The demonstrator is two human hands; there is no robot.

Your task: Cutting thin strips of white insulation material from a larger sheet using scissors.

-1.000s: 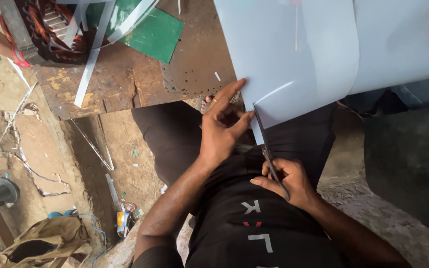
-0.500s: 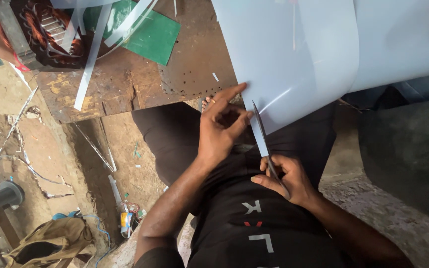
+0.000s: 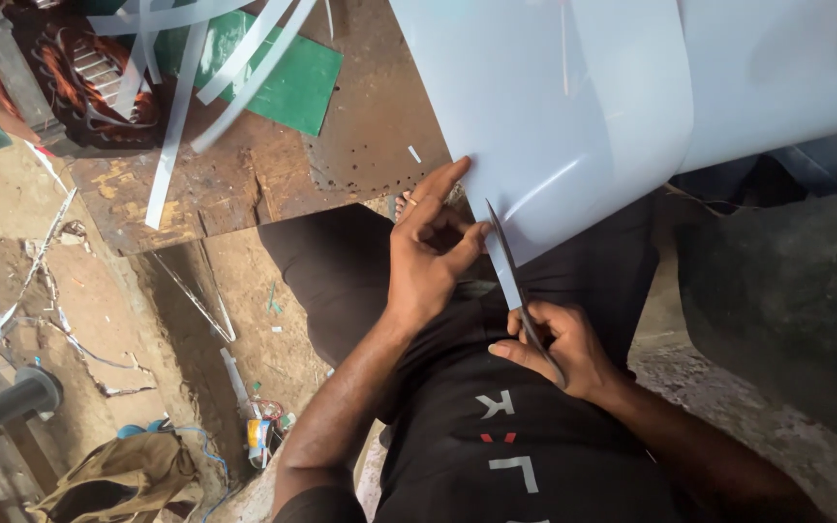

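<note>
the left hand (image 3: 430, 254) pinches the lower edge of a big pale sheet (image 3: 573, 107), its fingers (image 3: 449, 177) spread along the edge and the thumb pressed up against the underside, so the grip is closed on the sheet. just beside that thumb, on its right, the blades of the scissors (image 3: 507, 276) bite into the sheet's edge, pointing up and away from the body. the right hand (image 3: 559, 347) is wrapped around the scissor handles below, fingers curled tight through and over them; how far the blades stand apart cannot be told. the sheet bows upward and away from both hands, covering most of the upper right. beyond the left fingertips lies a worn wooden tabletop (image 3: 244, 179) carrying a green mat (image 3: 297, 87) and long pale cut strips (image 3: 181, 107). a dark wound motor part (image 3: 89, 77) sits at the tabletop's far left end, well apart from the hands.
</note>
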